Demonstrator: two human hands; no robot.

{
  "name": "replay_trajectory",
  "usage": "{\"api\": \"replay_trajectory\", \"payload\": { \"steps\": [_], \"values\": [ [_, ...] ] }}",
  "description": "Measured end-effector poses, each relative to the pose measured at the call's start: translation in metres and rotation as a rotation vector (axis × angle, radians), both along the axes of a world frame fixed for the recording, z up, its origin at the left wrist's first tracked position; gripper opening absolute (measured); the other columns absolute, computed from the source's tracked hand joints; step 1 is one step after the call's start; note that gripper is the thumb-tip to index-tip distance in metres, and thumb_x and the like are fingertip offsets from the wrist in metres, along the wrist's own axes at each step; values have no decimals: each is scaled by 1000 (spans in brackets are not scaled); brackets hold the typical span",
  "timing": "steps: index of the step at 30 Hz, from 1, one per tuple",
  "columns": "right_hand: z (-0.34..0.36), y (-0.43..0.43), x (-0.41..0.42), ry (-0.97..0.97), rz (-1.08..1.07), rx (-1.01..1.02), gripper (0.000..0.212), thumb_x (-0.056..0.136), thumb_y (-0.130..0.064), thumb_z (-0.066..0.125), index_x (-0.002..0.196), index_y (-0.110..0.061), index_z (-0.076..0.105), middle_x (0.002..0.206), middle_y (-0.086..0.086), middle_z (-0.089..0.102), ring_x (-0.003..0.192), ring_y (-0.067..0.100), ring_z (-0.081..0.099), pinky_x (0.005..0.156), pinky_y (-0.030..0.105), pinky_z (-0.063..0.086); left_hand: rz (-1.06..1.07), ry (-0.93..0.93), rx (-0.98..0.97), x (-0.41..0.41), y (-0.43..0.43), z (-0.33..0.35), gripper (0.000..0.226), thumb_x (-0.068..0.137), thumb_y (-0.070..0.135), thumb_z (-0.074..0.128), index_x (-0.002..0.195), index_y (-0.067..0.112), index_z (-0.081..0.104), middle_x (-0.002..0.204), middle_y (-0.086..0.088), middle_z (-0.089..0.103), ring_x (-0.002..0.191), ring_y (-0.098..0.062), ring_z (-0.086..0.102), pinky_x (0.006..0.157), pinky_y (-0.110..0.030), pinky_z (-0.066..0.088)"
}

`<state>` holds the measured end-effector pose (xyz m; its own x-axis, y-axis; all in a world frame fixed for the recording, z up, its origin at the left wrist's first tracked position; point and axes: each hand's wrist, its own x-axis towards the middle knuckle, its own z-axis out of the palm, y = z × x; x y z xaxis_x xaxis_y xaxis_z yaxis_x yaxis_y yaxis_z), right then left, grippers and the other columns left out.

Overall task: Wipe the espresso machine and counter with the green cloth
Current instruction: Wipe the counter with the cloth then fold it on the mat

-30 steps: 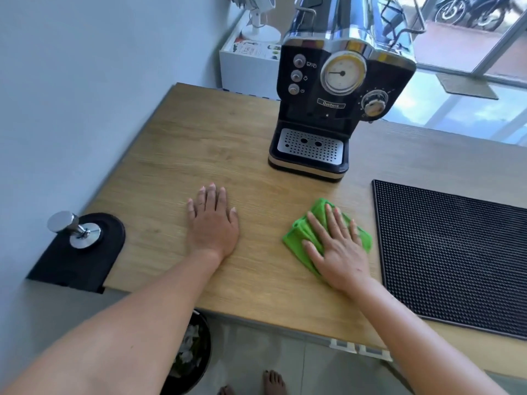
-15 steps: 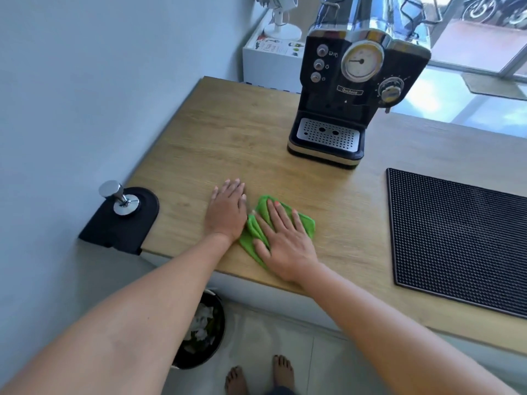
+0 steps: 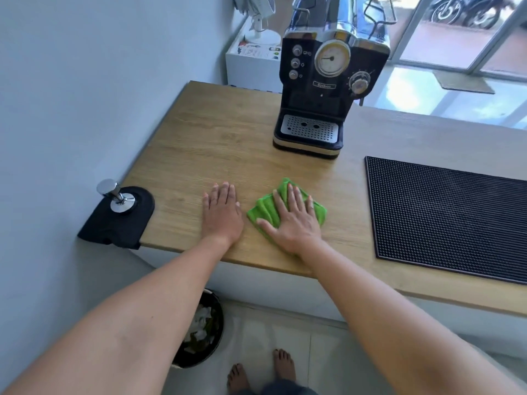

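A folded green cloth [image 3: 263, 210] lies on the wooden counter [image 3: 216, 146] near its front edge. My right hand [image 3: 293, 220] presses flat on the cloth, fingers spread. My left hand [image 3: 222, 213] rests flat on the bare wood just left of the cloth, a small gap between them. The black espresso machine [image 3: 328, 81] with a round gauge and a metal drip tray stands at the back of the counter, well beyond both hands.
A black ribbed rubber mat [image 3: 456, 218] covers the counter's right side. A metal tamper [image 3: 114, 195] stands on a black mat [image 3: 114, 223] at the left front corner by the wall. A bin [image 3: 202, 332] sits on the floor below. A white box [image 3: 251, 61] is behind the counter.
My right hand slid the cloth left up against my left hand, then back right, opening a gap. My left hand has stayed flat on the counter.
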<state>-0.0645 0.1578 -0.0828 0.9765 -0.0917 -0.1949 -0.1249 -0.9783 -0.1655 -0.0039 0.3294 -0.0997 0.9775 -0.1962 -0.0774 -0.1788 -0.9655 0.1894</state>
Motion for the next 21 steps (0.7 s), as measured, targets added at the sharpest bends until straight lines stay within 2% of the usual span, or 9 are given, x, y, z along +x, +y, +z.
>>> {"api": "replay_trajectory", "payload": {
  "steps": [7,9,11,14,16,18,20,21],
  "values": [
    [-2,6,-66,14,264,-35,120,68,-95,32,156,-27,-13,160,8,-27,146,22,-30,120,49,-14,17,102,19,5,-5,11,57,101,29,21,154,15,7,163,0,1,151,-22,-4,122,-44,0],
    [-4,3,-75,12,279,-74,118,71,-84,45,156,-26,-13,160,10,-27,147,25,-28,120,51,-12,38,157,3,7,-7,15,58,101,31,25,154,15,8,163,0,0,150,-24,-4,122,-45,1],
    [-5,2,-81,24,273,-135,112,76,-61,56,156,-25,-14,161,14,-24,148,30,-24,120,55,-7,51,206,-17,7,-11,20,60,100,34,29,154,17,10,163,-1,1,150,-26,-3,122,-46,3],
    [-2,3,-95,16,218,-150,104,81,-46,59,157,-24,-9,162,19,-18,150,35,-16,120,58,-2,45,263,-44,1,-18,30,60,98,37,34,153,21,16,163,-4,3,150,-28,0,121,-46,7],
    [2,3,-104,3,182,-72,91,86,-47,53,158,-25,3,164,17,-9,152,32,-10,121,54,0,21,299,-57,0,-22,37,58,97,37,37,152,22,23,162,-5,7,149,-30,4,121,-46,12],
    [14,0,-111,-15,109,71,73,88,-46,51,155,-29,26,165,9,7,153,26,1,123,46,4,-36,336,-112,0,-26,43,55,96,37,40,149,23,32,161,-6,17,148,-30,13,120,-45,19],
    [29,-8,-113,-60,-2,211,53,88,-42,54,139,-29,53,158,2,35,147,24,23,120,41,19,-112,365,-204,1,-32,49,52,94,37,44,144,26,41,154,-5,35,143,-28,31,116,-41,30],
    [36,-13,-112,-112,-67,258,43,87,-38,57,127,-25,64,146,1,50,138,24,36,113,39,29,-161,377,-270,-1,-35,53,49,93,37,47,141,27,46,149,-4,44,138,-26,40,113,-39,34]
  ]
}}
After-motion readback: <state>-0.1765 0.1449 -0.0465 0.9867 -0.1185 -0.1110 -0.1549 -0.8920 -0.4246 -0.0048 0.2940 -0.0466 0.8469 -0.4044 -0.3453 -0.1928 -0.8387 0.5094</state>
